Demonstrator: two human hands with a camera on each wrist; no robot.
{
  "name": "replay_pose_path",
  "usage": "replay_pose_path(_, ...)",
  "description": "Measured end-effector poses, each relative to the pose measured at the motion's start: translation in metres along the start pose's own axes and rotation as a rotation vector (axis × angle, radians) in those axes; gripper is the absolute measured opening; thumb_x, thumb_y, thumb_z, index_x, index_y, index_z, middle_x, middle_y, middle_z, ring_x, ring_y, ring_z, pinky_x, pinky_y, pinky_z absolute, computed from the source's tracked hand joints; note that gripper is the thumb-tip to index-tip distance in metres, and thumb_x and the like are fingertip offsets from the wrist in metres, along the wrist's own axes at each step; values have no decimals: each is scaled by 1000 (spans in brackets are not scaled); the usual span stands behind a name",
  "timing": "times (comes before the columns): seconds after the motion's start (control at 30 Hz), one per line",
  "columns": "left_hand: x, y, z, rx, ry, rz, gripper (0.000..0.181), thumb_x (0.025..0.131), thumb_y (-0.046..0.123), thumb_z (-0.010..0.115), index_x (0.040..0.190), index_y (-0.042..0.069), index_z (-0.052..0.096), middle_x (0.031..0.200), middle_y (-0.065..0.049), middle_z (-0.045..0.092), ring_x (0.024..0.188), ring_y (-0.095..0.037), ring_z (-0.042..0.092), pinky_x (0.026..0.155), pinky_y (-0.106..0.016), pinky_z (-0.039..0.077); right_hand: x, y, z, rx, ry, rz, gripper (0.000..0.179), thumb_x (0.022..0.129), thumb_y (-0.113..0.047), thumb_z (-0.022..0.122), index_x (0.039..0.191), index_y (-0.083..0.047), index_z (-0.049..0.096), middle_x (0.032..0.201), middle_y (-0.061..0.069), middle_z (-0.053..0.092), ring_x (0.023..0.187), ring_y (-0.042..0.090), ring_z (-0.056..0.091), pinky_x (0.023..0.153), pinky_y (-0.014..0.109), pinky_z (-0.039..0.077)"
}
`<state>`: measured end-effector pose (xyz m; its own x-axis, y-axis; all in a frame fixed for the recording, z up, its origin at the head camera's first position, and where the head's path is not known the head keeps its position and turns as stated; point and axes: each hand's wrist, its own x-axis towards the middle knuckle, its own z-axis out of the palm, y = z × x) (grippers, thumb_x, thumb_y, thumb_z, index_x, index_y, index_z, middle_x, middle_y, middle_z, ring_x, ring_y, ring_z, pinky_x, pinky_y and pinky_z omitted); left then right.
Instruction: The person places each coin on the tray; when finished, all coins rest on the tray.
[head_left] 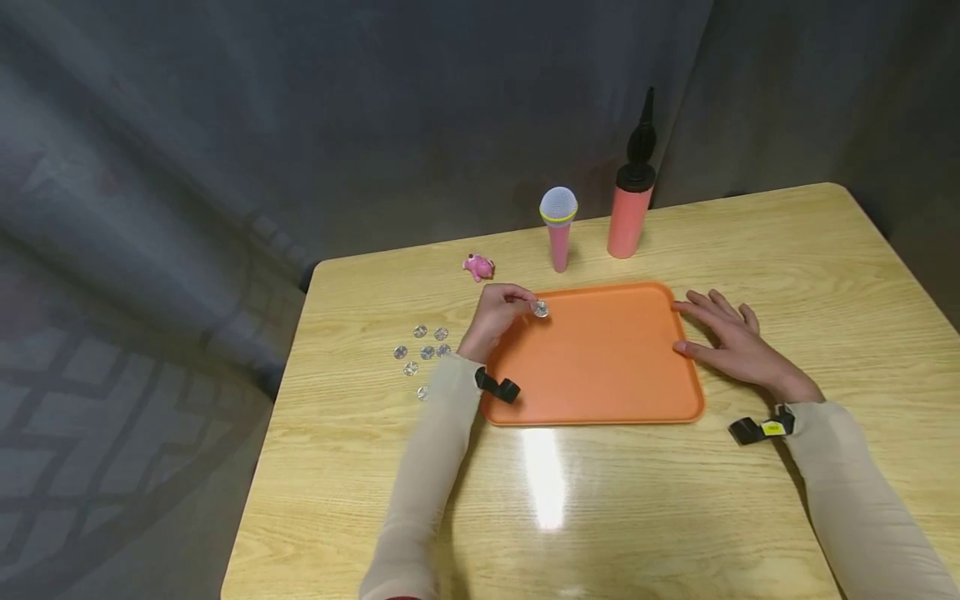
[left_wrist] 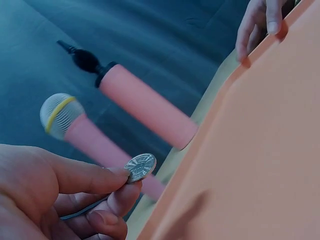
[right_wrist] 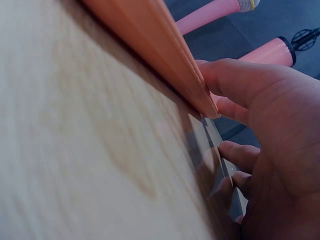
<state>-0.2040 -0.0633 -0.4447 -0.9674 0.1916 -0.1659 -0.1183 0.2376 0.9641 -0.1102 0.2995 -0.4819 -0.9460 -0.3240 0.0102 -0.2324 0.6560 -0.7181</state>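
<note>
Over the upper-left corner of the orange tray [head_left: 592,358], my left hand [head_left: 501,315] pinches a silver coin [left_wrist: 142,167] between thumb and fingers. The coin is raised above the tray, with its patterned face showing in the left wrist view. My right hand [head_left: 731,343] rests at the tray's right side, fingers loosely extended. Its thumb and index finger touch the rim, while the other fingers rest beside it on the table. More silver coins [head_left: 427,352] lie flat in a loose group on the table, left of my left forearm, which may hide some.
Behind the tray, a pink toy microphone [head_left: 559,246] and a pink hand pump [head_left: 628,221] with a black top stand upright. A small pink animal figure [head_left: 478,267] sits near the back edge of the wooden table [head_left: 322,467]. A dark curtain [head_left: 420,125] hangs behind.
</note>
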Motion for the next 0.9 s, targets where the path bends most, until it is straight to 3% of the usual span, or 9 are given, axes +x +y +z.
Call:
replay_pose_path(0.3,11,3,40,2,-88,-40,12,85,-4,71,95,-10,74,90,-14,73,68,-9,50,59,-21,39,0,0,0,-3,-2,-2,69,95,-26,67,154,-11,36,163,31,18,153,51,-3,113,72,-18)
replay_pose_path(0.47,18,4,60,4,-124,-74,8,85,-4,71,91,-6,75,86,-11,73,63,-11,50,55,-21,39,1,0,0,-3,0,-6,69,95,-26,67,154,-10,36,163,31,18,153,52,-3,113,72,-17)
replay_pose_path(0.63,22,7,78,7,-132,-56,6,85,-5,70,88,-7,74,83,-9,71,62,-11,47,54,-21,37,1,-1,0,-5,1,-5,68,95,-27,67,154,-11,36,163,31,19,153,52,-2,113,72,-17)
replay_pose_path(0.9,27,11,104,52,-144,-33,5,83,-7,71,85,-7,75,96,-23,74,68,-7,52,58,-19,42,1,0,0,-12,0,-2,68,95,-28,66,154,-10,36,162,31,19,153,52,-2,113,73,-17)
